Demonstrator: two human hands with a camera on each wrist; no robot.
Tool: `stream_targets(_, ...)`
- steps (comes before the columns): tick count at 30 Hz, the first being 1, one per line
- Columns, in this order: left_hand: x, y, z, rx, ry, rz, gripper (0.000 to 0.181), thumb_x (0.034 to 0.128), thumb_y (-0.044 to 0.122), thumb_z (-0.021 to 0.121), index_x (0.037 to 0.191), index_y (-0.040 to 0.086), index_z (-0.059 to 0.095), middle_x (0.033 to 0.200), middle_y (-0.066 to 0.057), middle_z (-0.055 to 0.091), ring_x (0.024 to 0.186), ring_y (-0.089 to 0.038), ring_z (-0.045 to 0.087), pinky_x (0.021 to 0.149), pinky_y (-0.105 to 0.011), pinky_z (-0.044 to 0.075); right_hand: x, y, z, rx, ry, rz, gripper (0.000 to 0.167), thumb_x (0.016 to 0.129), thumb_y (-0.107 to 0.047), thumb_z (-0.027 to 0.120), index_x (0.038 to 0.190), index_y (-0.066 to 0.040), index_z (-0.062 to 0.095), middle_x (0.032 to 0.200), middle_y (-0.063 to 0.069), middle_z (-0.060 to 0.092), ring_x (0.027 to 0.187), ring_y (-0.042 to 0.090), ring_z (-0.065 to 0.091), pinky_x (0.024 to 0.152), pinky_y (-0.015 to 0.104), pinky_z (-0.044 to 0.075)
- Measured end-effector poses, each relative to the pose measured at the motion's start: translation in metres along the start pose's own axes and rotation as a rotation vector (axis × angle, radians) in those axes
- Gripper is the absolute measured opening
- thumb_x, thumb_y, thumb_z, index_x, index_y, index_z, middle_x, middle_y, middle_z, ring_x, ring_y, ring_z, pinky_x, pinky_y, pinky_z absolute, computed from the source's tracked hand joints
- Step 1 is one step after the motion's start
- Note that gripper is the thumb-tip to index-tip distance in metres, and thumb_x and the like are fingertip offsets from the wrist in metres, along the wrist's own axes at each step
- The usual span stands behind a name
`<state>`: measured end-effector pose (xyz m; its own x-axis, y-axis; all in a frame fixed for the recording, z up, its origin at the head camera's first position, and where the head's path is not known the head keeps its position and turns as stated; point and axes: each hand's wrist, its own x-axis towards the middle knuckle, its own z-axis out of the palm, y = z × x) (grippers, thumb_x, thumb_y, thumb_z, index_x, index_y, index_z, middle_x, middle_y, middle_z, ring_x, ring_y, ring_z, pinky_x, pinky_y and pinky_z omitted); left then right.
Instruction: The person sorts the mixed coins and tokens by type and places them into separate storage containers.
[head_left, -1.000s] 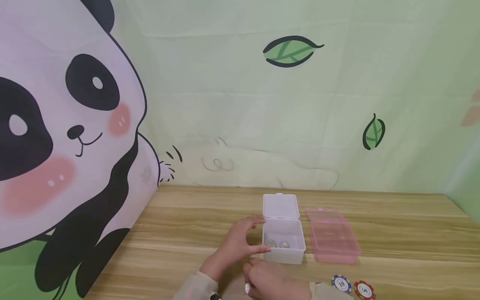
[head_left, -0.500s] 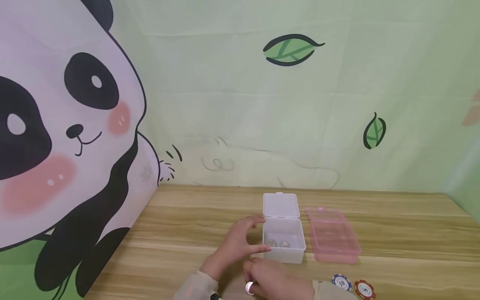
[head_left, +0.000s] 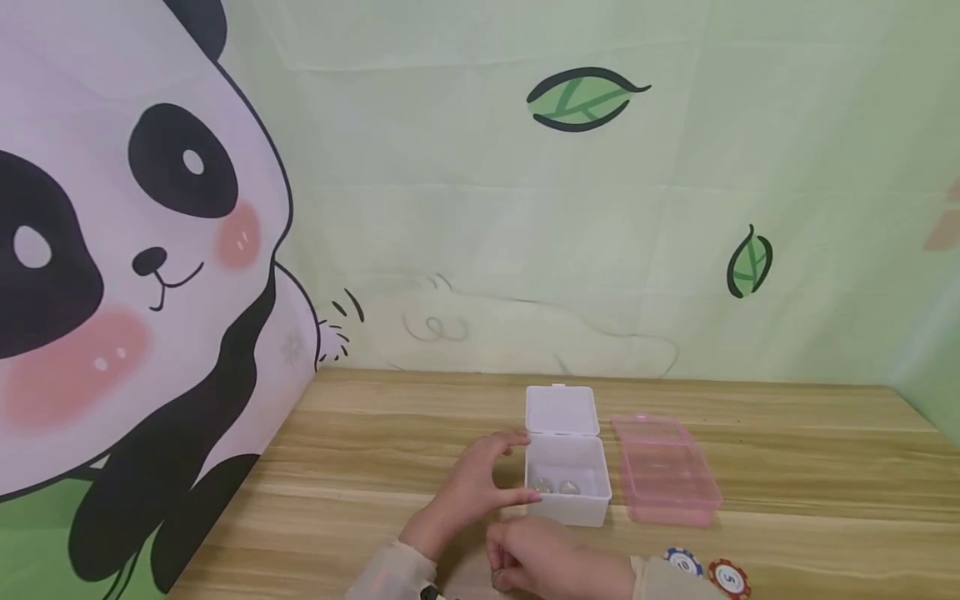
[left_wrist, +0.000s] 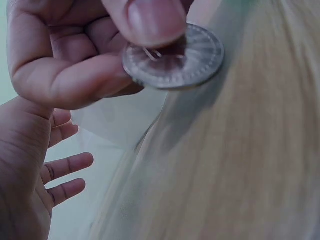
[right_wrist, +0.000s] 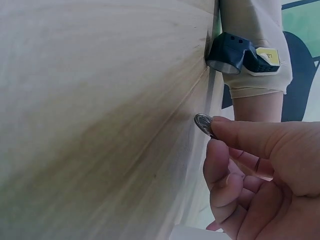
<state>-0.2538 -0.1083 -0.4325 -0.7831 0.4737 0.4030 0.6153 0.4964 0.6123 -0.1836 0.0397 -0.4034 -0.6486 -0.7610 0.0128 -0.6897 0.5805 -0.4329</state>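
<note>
A small white box (head_left: 570, 510) with its lid thrown back stands on the table, two silvery coins (head_left: 569, 487) inside. My left hand (head_left: 468, 487) holds the box by its left side, thumb at the front wall and fingers by the back corner. In front of the box, my right hand (head_left: 547, 554) pinches a silver coin (right_wrist: 202, 124) between thumb and curled forefinger, above the tabletop. The left wrist view shows this coin (left_wrist: 205, 60) close up, ridged or patterned on its face. In the head view the right fingers mostly hide it.
Right of the white box stands a translucent pink box (head_left: 671, 475), lid open. A blue poker chip (head_left: 681, 560) and a red poker chip (head_left: 729, 577) lie near the right sleeve, which partly covers the blue one. A printed cloth (head_left: 480, 208) hangs behind the wooden table (head_left: 375, 433).
The pinched coin has turned, its bright face no longer showing in the head view. The right forearm has shifted slightly right, covering more of the blue chip. The left hand stays put.
</note>
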Motion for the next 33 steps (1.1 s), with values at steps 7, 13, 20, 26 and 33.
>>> stream_targets(7,0.001,0.001,0.0,0.014,0.003,-0.006,0.066,0.0734,0.037,0.082,0.129,0.013,0.056,0.138,0.001,0.057,0.116,-0.022,0.059,0.099,-0.038,0.048,-0.003,0.0,-0.008,0.001,0.011,-0.025,0.013,0.083,-0.017,0.073,0.078,-0.019,0.061,0.071,-0.017,0.056,0.066,-0.009,0.045,0.062,0.008,0.041)
stream_targets(13,0.002,0.0,0.0,0.009,0.023,0.02,0.063,0.0737,0.032,0.082,0.127,0.011,0.057,0.135,-0.002,0.059,0.11,-0.024,0.061,0.096,-0.036,0.049,-0.004,0.002,-0.016,-0.062,0.079,-0.071,0.017,0.078,-0.014,0.075,0.077,-0.018,0.058,0.067,-0.012,0.057,0.063,-0.01,0.046,0.059,0.006,0.039)
stream_targets(20,0.001,-0.001,0.001,0.019,0.023,0.009,0.058,0.0745,0.023,0.082,0.126,0.012,0.057,0.134,-0.003,0.059,0.107,-0.024,0.061,0.096,-0.037,0.048,-0.006,0.001,-0.028,-0.041,0.064,-0.034,0.014,0.078,-0.01,0.072,0.078,-0.017,0.06,0.069,-0.013,0.058,0.065,-0.008,0.047,0.063,0.009,0.042)
stream_targets(26,0.0,-0.002,0.001,0.012,0.01,0.0,0.058,0.0743,0.015,0.08,0.127,0.01,0.056,0.135,-0.003,0.058,0.109,-0.025,0.059,0.096,-0.037,0.048,-0.008,0.003,-0.039,-0.022,0.078,-0.04,0.014,0.078,-0.01,0.072,0.079,-0.018,0.06,0.07,-0.013,0.058,0.066,-0.007,0.047,0.062,0.011,0.042)
stream_targets(33,0.0,-0.001,0.001,0.024,0.0,-0.006,0.059,0.0727,0.01,0.078,0.127,0.01,0.056,0.135,-0.004,0.058,0.108,-0.024,0.059,0.095,-0.038,0.048,-0.008,0.011,-0.049,-0.021,0.088,-0.045,0.015,0.079,-0.012,0.074,0.08,-0.017,0.06,0.069,-0.012,0.06,0.064,-0.008,0.046,0.061,0.011,0.043)
